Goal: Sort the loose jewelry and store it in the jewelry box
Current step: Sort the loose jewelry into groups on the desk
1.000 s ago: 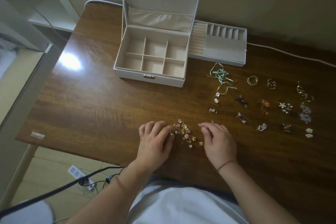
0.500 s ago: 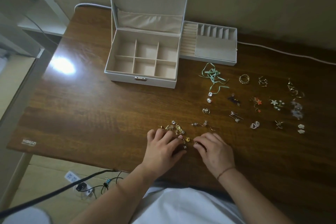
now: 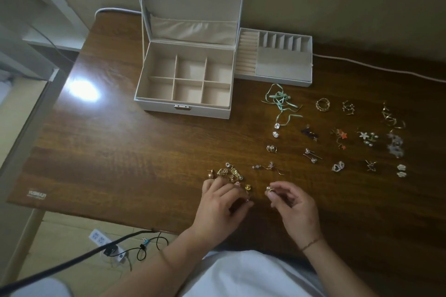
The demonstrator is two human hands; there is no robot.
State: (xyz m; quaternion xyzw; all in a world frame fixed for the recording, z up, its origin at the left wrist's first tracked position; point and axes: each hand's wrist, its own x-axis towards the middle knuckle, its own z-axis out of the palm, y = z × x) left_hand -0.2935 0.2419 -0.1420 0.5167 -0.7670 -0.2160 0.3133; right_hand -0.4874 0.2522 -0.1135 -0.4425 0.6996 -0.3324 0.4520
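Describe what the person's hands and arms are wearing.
Both forearms are bare, with no sleeves in view. The right hand has a thin reddish-brown string bracelet at its wrist. The left hand has no ring or watch that I can make out. A white garment covers the lap below.
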